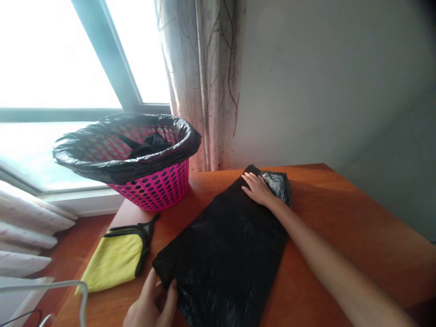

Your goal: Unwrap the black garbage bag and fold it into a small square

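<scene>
Head cam: blk bag (228,247) lies on table (361,222), mostly flat; far end crumpled, i.e. not yet smooth. R hand (259,188) rests there palm-down, fingers spread, gripping nothing. L hand (150,304) pinches bag's L corner. Basket (158,190), alr. w/ blk liner (146,168) over rim, stands behind; cloth (116,261) to L.

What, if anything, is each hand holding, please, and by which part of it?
The left hand holds the black plastic bag by its near left corner; the right hand rests spread on its far end, apparently without gripping it.
</scene>
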{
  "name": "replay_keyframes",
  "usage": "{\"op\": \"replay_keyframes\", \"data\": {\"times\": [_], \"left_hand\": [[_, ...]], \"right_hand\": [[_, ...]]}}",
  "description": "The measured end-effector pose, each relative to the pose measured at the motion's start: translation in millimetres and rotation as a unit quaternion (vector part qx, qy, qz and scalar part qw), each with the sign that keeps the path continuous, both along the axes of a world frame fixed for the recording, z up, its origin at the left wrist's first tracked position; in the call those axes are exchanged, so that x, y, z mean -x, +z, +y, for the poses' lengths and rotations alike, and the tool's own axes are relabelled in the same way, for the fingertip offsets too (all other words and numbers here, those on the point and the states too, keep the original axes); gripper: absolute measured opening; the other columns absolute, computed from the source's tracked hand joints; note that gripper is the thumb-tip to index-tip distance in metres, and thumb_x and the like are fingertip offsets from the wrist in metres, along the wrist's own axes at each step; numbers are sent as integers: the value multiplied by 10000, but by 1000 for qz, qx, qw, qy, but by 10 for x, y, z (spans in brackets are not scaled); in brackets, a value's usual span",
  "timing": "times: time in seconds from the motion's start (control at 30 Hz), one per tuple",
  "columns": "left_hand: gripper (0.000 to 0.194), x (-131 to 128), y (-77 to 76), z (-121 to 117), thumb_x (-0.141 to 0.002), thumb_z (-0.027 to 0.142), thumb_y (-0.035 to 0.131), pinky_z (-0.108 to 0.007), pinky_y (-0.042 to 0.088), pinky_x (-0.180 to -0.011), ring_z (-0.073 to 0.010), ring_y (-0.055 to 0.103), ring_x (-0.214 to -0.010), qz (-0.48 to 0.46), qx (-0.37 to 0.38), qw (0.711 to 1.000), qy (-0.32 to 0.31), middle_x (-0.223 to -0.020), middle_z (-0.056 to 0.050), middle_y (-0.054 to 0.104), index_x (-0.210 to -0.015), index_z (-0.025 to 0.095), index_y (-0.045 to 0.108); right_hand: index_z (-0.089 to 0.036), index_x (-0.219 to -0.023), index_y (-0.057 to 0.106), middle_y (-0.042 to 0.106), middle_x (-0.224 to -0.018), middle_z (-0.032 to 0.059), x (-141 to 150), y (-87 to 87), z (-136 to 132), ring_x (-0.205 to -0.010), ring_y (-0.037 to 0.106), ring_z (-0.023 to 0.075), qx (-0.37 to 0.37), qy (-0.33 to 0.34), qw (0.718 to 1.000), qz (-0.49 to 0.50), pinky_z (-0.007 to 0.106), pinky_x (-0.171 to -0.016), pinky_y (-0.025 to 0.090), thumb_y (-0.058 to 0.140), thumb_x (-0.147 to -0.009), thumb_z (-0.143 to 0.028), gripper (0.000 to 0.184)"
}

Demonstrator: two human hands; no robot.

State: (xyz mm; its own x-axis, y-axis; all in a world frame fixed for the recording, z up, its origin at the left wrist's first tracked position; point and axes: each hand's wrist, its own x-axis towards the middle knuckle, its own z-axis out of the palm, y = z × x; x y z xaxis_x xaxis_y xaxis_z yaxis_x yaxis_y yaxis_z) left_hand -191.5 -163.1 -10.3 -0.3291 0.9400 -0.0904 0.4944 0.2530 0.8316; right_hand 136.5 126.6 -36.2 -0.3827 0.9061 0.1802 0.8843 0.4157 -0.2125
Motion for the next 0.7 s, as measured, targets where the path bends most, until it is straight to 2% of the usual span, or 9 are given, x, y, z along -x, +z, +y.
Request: {"op": "replay_keyframes", "data": {"times": [0.13,0.23,0.33,0.43,0.53,0.6,0.7], "left_hand": [[451,22,-35,16,-815,488,601,-264,589,-660,-282,756,-907,21,1,1000,-1,-948,-39,796,-1210,273,556],[454,49,-39,25,-840,477,567,-268,586,-649,-281,750,-933,57,8,998,4,-960,-30,795,-1248,279,533],[461,43,10,24,-890,464,503,-269,566,-591,-279,758,-890,132,7,991,2,-926,-28,796,-1307,268,495],[523,-34,117,3,-936,467,462,-277,502,-497,-269,751,-734,260,-26,965,36,-880,-37,768,-1409,247,420],[527,-168,233,-13,-951,437,482,-324,514,-603,-269,709,-821,352,-137,922,81,-999,-93,706,-1429,223,417],[467,-253,283,12,-951,371,501,-377,527,-779,-275,666,-962,371,-216,903,28,-1106,-118,669,-1392,221,465],[392,-318,306,135,-930,304,535,-416,456,-1004,-270,597,-1142,400,-278,858,-162,-1265,-92,636,-1317,249,555]], "right_hand": [[-174,-1480,409,357,-1577,145,-17,-58,-1,-1463,300,321,-4,-60,998,-33,542,-1171,249,362,-998,-451,558],[-160,-1482,407,341,-1584,150,-26,-86,15,-1460,303,328,0,-61,997,-40,542,-1172,247,352,-1001,-456,567],[-170,-1478,415,360,-1576,142,-34,-114,40,-1453,316,324,-1,-59,998,-37,536,-1166,262,356,-1000,-452,557],[-199,-1464,433,389,-1561,132,-38,-135,55,-1450,324,319,-12,-58,998,-31,536,-1156,279,366,-997,-455,537],[-204,-1462,438,387,-1562,131,-20,-113,45,-1456,312,320,-27,-60,997,-31,536,-1155,281,380,-992,-462,539],[-180,-1466,435,368,-1570,145,6,-62,24,-1458,305,325,-38,-61,997,-30,536,-1156,278,374,-993,-465,556],[-153,-1468,437,360,-1572,157,27,41,-16,-1457,305,326,-53,-52,997,-29,529,-1162,271,354,-999,-464,569]]}}
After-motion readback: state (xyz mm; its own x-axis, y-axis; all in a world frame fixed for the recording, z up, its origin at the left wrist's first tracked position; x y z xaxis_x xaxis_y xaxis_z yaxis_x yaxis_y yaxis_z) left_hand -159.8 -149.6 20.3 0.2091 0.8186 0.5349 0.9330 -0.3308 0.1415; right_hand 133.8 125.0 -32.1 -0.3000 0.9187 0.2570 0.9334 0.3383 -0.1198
